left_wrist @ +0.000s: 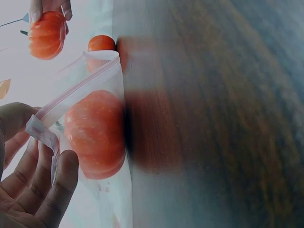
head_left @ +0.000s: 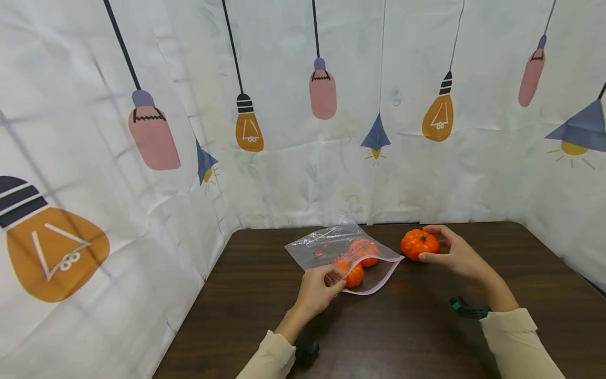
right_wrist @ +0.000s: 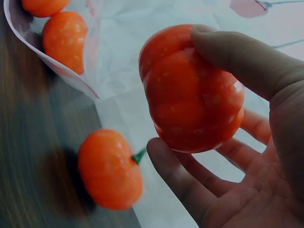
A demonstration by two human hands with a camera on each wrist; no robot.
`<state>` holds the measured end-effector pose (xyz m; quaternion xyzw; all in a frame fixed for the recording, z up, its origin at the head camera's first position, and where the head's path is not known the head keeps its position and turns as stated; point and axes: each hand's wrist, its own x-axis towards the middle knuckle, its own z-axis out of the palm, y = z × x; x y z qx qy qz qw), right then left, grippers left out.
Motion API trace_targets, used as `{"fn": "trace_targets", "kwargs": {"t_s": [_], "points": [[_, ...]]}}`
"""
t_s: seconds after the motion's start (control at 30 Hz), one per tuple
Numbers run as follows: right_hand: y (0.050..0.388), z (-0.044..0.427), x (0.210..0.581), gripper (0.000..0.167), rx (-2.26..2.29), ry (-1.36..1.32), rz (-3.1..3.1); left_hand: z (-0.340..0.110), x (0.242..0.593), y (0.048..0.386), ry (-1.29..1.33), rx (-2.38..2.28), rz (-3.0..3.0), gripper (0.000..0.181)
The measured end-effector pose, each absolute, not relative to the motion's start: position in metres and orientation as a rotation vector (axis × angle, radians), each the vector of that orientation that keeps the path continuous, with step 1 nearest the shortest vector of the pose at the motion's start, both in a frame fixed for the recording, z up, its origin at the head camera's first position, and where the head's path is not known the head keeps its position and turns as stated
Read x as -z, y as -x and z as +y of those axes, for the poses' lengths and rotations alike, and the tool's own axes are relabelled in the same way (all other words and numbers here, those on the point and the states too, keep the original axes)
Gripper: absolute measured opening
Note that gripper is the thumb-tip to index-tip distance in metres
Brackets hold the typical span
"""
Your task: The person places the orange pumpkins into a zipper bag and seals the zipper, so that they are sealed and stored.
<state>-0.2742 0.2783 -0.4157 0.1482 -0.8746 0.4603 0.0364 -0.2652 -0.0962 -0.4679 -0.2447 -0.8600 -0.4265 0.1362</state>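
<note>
A clear zip bag [head_left: 307,250] with a pink-white zip edge lies with its mouth parted, two small orange pumpkins [head_left: 352,275] inside. My left hand [head_left: 318,289] pinches the bag's near edge between thumb and fingers, as the left wrist view shows up close. My right hand [head_left: 456,255] holds an orange pumpkin [right_wrist: 192,90] by its sides, raised above the table to the right of the bag. Below it in the right wrist view, another pumpkin [right_wrist: 109,168] with a green stem rests on the table. In the head view only one pumpkin shows by that hand.
The dark wooden table [head_left: 388,337] ends at a white curtain [head_left: 293,184] printed with lamps, which hangs behind it and along the left. Each wrist wears a dark strap [head_left: 468,309].
</note>
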Motion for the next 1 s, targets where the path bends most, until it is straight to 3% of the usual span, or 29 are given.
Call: {"fn": "trace_targets", "kwargs": {"t_s": [0.3, 0.7, 1.0], "points": [[0.276, 0.257, 0.422, 0.060, -1.471, -0.642, -2.710, -0.098, 0.468, 0.265, 0.696, 1.240, -2.496, 0.004], [0.279, 0.222, 0.438, 0.059, -1.642, -0.984, -2.817, -0.100, 0.470, 0.266, 0.691, 1.243, -2.480, 0.004], [0.278, 0.212, 0.445, 0.061, -1.619, -1.078, -2.886, -0.098, 0.466, 0.265, 0.683, 1.246, -2.480, 0.006]]}}
